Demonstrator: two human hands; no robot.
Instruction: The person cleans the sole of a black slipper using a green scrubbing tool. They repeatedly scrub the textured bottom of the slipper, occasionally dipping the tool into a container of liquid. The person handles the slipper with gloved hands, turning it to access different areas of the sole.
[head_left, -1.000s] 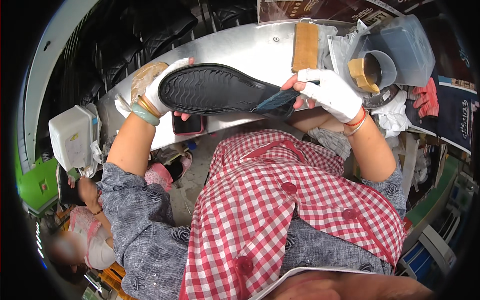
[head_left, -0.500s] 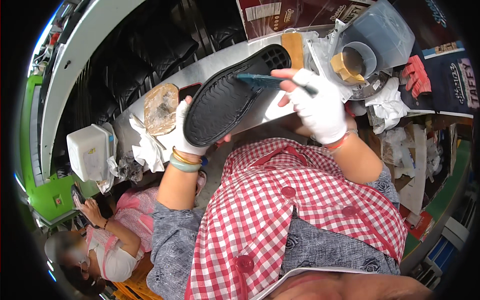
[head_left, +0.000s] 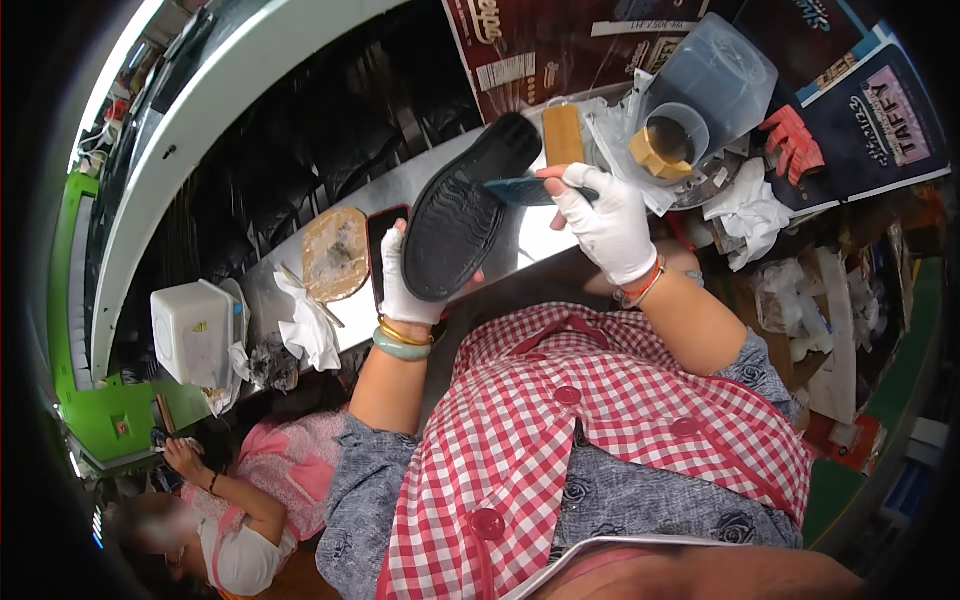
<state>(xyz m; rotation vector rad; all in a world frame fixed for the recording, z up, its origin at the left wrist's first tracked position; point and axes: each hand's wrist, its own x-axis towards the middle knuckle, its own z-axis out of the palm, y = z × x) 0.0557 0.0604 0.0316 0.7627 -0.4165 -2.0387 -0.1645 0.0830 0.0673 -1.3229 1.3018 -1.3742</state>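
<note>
A black shoe sole with a ridged surface is tilted in front of me over the bench. My left hand, in a white fingerless glove, grips its near end, thumb along the left edge and fingers partly hidden beneath. My right hand, gloved the same way, pinches a flat dark-teal tool, possibly a brush. The tool's tip lies over the right side of the sole; whether it touches is hard to tell.
On the metal bench lie a stained board, a phone and a yellowish block. A plastic cup and a pink glove are at right. Another person works at lower left.
The sole has turned, its far end swinging left and its near end moving right with my left hand. My right hand and the tool have shifted slightly left and down.
</note>
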